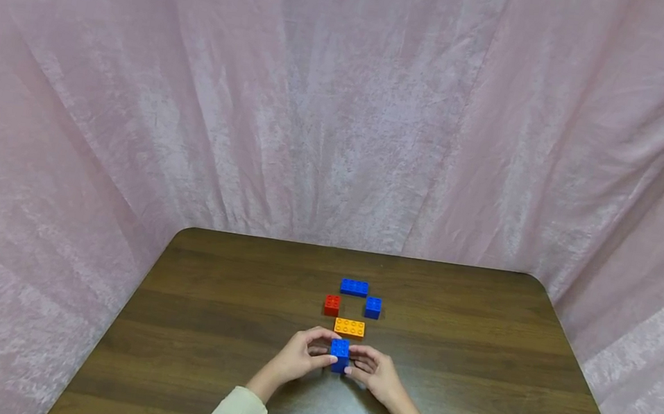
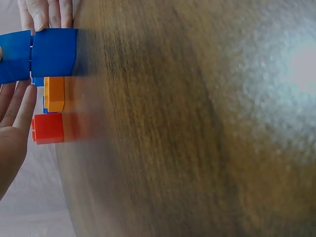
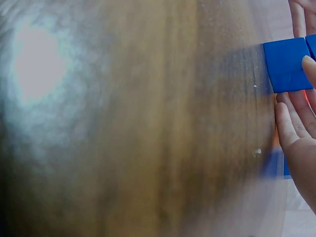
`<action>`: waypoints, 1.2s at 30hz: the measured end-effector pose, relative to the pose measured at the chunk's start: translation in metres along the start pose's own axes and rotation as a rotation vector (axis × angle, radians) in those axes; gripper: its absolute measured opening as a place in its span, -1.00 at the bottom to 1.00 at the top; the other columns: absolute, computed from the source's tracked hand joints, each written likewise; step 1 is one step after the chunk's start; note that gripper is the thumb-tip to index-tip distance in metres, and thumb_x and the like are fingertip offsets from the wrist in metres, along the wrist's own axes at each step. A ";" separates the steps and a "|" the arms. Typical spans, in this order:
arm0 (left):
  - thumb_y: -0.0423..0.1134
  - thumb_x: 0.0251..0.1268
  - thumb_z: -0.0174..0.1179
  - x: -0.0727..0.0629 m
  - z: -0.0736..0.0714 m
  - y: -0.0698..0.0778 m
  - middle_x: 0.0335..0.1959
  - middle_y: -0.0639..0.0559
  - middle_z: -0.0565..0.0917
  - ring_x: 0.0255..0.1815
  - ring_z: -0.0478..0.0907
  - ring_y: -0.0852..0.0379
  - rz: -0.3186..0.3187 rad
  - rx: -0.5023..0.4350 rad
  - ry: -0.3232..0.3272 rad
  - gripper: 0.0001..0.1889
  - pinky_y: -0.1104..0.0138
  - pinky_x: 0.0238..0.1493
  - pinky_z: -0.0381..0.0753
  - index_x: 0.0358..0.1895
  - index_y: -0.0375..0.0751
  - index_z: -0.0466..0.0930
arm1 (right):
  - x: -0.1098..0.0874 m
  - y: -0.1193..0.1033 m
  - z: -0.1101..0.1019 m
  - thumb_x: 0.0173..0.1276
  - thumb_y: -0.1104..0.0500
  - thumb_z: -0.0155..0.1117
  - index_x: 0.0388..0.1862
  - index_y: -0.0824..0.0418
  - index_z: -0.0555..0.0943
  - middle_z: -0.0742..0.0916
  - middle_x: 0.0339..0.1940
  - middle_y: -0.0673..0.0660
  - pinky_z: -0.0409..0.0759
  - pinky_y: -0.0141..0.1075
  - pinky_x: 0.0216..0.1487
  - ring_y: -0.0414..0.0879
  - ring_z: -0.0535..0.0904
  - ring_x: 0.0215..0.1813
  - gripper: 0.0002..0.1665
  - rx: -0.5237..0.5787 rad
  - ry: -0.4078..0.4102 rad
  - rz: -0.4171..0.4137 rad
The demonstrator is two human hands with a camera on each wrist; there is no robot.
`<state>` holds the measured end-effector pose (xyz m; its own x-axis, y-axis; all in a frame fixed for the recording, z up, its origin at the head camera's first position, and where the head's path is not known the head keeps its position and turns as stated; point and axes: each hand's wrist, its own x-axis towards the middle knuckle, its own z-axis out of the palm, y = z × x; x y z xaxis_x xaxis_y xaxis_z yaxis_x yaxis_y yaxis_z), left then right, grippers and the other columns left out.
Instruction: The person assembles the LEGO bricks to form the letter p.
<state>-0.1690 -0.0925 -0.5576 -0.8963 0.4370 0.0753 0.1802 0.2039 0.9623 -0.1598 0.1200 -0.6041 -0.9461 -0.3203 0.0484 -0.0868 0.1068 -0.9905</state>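
Observation:
Two square blue bricks stand one on top of the other near the middle of the table, between the hands. My left hand [image 1: 301, 355] pinches the upper blue brick [image 1: 340, 346], thumb on its near side and fingers behind. Lower down, my right hand [image 1: 378, 375] holds the lower blue brick [image 3: 286, 66] by its right edge, with the thumb in front. In the left wrist view the upper brick tilts slightly against the lower one, and a narrow gap shows between them. The far sides of both bricks are hidden.
Just beyond the hands lies a yellow-orange long brick [image 1: 350, 327]. Behind it are a red square brick [image 1: 331, 305] on the left, another blue square brick [image 1: 372, 308] on the right and a long blue brick [image 1: 354, 287]. Pink curtains [image 1: 369, 114] surround the brown wooden table [image 1: 200, 301].

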 end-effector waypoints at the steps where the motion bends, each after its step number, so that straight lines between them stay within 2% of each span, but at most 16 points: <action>1: -0.45 0.21 0.28 0.001 0.000 -0.003 -0.02 -0.18 0.59 0.01 0.57 -0.14 0.000 0.006 -0.001 -0.69 -0.02 0.12 0.55 0.03 -0.33 0.56 | 0.000 0.000 0.000 0.24 0.33 0.37 0.08 0.49 0.52 0.65 0.01 0.40 0.57 -0.11 0.15 0.20 0.59 0.07 -0.55 -0.002 0.001 -0.006; 6: -0.37 0.20 0.32 0.007 0.000 -0.013 -0.02 -0.08 0.60 0.01 0.59 -0.03 -0.019 0.025 -0.007 -0.68 0.10 0.12 0.58 0.04 -0.22 0.57 | 0.002 -0.001 -0.002 0.25 0.34 0.36 0.09 0.49 0.52 0.65 0.02 0.39 0.57 -0.11 0.15 0.17 0.60 0.07 -0.55 -0.022 0.007 0.008; 9: -0.37 0.20 0.32 0.009 0.000 -0.015 -0.04 -0.08 0.59 0.00 0.60 -0.02 -0.011 0.035 -0.009 -0.68 0.10 0.11 0.58 0.03 -0.22 0.57 | 0.004 0.001 -0.003 0.25 0.38 0.34 0.09 0.50 0.51 0.64 0.02 0.41 0.56 -0.08 0.15 0.19 0.60 0.07 -0.56 -0.027 0.005 0.016; 16: -0.48 0.19 0.29 0.010 0.002 -0.018 -0.05 -0.19 0.58 -0.01 0.60 -0.17 0.005 0.040 -0.016 -0.68 0.00 0.09 0.57 0.02 -0.34 0.56 | 0.004 0.002 -0.003 0.24 0.42 0.32 0.08 0.53 0.50 0.64 0.01 0.44 0.57 -0.06 0.14 0.25 0.58 0.07 -0.57 -0.011 0.003 0.022; 20: -0.42 0.20 0.30 0.010 0.001 -0.018 -0.05 -0.11 0.58 0.00 0.61 -0.10 0.006 0.054 -0.027 -0.68 0.08 0.09 0.59 0.03 -0.26 0.56 | 0.002 -0.001 -0.002 0.24 0.40 0.33 0.10 0.51 0.50 0.64 0.02 0.41 0.57 -0.12 0.14 0.22 0.59 0.07 -0.56 -0.008 0.010 0.033; 25: -0.31 0.19 0.33 0.007 0.000 -0.019 -0.06 0.01 0.60 0.02 0.61 0.02 -0.010 0.047 -0.030 -0.68 0.22 0.10 0.59 0.02 -0.14 0.59 | -0.001 -0.006 0.000 0.24 0.45 0.30 0.08 0.55 0.49 0.63 0.00 0.46 0.55 -0.03 0.14 0.28 0.58 0.07 -0.57 0.000 0.010 0.034; 29: -0.26 0.20 0.34 0.006 0.000 -0.022 -0.06 0.06 0.60 0.04 0.59 0.06 -0.008 0.050 -0.030 -0.68 0.24 0.13 0.57 0.03 -0.08 0.59 | -0.001 -0.006 0.001 0.23 0.48 0.29 0.07 0.57 0.49 0.63 -0.01 0.49 0.56 -0.04 0.13 0.28 0.59 0.05 -0.58 0.001 0.008 0.025; 33: -0.25 0.20 0.33 0.005 -0.001 -0.026 -0.05 0.08 0.61 0.04 0.60 0.09 -0.003 0.051 -0.027 -0.68 0.25 0.13 0.57 0.04 -0.06 0.59 | 0.000 -0.002 0.002 0.23 0.42 0.33 0.07 0.55 0.50 0.65 -0.02 0.44 0.59 -0.12 0.12 0.19 0.62 0.03 -0.57 -0.007 0.008 0.003; 36: -0.26 0.20 0.33 0.005 -0.002 -0.029 -0.04 0.07 0.61 0.03 0.60 0.09 0.013 0.053 -0.020 -0.67 0.24 0.12 0.58 0.04 -0.07 0.59 | 0.001 0.001 0.002 0.24 0.39 0.34 0.07 0.55 0.50 0.65 -0.02 0.44 0.59 -0.10 0.12 0.18 0.62 0.03 -0.56 -0.008 0.003 -0.021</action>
<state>-0.1796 -0.0974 -0.5842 -0.8854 0.4575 0.0820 0.2136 0.2440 0.9460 -0.1599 0.1180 -0.6058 -0.9451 -0.3193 0.0697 -0.1091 0.1074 -0.9882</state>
